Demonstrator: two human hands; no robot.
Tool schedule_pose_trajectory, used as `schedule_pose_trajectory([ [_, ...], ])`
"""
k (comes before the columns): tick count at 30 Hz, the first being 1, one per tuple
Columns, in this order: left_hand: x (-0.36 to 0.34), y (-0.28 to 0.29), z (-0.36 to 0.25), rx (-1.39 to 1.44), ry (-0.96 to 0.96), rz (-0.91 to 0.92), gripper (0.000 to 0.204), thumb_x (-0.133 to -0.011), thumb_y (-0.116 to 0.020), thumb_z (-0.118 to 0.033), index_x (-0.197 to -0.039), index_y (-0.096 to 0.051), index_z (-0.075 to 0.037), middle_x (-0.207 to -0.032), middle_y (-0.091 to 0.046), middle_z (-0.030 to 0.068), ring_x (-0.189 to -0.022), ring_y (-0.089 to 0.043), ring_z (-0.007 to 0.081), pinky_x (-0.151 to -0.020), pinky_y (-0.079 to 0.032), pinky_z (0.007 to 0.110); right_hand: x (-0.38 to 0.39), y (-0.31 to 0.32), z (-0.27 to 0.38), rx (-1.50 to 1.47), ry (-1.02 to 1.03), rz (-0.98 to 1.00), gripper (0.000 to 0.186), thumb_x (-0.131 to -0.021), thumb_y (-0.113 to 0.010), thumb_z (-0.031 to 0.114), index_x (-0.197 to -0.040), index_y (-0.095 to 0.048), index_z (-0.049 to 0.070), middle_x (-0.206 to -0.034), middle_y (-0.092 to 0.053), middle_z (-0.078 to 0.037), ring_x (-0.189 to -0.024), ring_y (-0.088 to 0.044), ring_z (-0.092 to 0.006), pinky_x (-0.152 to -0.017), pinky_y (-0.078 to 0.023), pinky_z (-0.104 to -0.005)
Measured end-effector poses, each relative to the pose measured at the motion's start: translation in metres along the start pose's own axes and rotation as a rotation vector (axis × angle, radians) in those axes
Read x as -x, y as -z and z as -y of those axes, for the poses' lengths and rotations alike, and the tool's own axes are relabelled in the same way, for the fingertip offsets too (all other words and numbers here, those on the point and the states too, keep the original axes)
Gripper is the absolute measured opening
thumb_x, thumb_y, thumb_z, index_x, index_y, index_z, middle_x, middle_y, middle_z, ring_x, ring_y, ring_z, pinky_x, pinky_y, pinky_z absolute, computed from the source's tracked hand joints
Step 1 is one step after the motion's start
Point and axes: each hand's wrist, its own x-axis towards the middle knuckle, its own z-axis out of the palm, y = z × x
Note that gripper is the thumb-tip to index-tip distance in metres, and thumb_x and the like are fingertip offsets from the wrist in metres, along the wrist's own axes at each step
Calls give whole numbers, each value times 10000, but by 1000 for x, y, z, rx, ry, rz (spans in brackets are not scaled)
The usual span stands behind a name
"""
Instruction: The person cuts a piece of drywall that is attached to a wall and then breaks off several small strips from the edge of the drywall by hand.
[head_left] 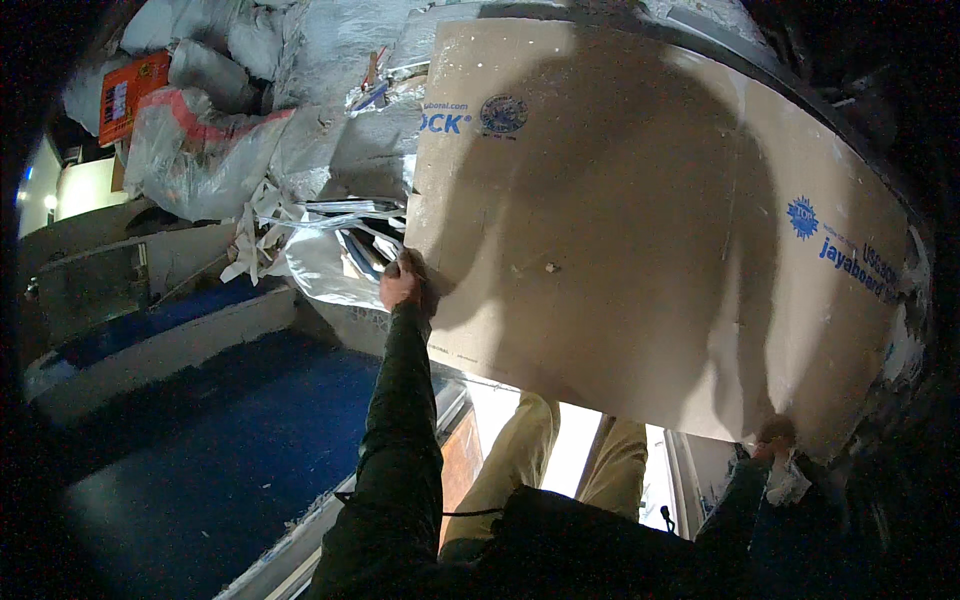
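Observation:
A large brown-faced plasterboard sheet with blue printing fills the middle and right of the view. My left hand is closed round its left edge near the lower corner, the fingers partly behind it. At the lower right edge, my right hand grips the board in shadow; some of its fingers are hidden. The sheet's right end looks ragged and pale. My shadow falls across its face. Just left of my left hand lies an open silvery-white plastic bag with flat pieces in it.
Clear plastic sacks and an orange packet are heaped at the far left. A dark blue surface lies lower left, bordered by a pale ledge. My tan-trousered legs stand below the board beside a bright opening.

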Motion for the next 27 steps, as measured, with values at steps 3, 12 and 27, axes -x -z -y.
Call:
schedule_pose_trajectory([
  [3,6,31,-5,247,4,-19,611,-858,-484,-592,-872,-688,-16,-754,-662,189,-768,-619,416,-700,-464,438,7,-3,4,0,9,-11,395,-883,-508,372,-1003,-583,4,-930,-614,-135,-824,-581,-264,-709,-483,-411],
  [12,-61,121,-25,386,-122,-263,479,-864,-607,-390,-1083,-604,36,-1073,-638,194,-943,-607,288,-808,-468,381,85,-8,-11,-38,-20,-99,424,-880,-519,414,-991,-586,10,-909,-624,-122,-791,-591,-258,-680,-491,-403],
  [27,-133,104,59,-708,-706,-688,438,-880,-543,-415,-1119,-612,-54,-1169,-603,124,-1038,-573,307,-879,-453,454,123,-32,-50,-37,-219,-257,490,-892,-461,470,-1041,-571,17,-1007,-598,-120,-892,-562,-239,-752,-473,-400],
])
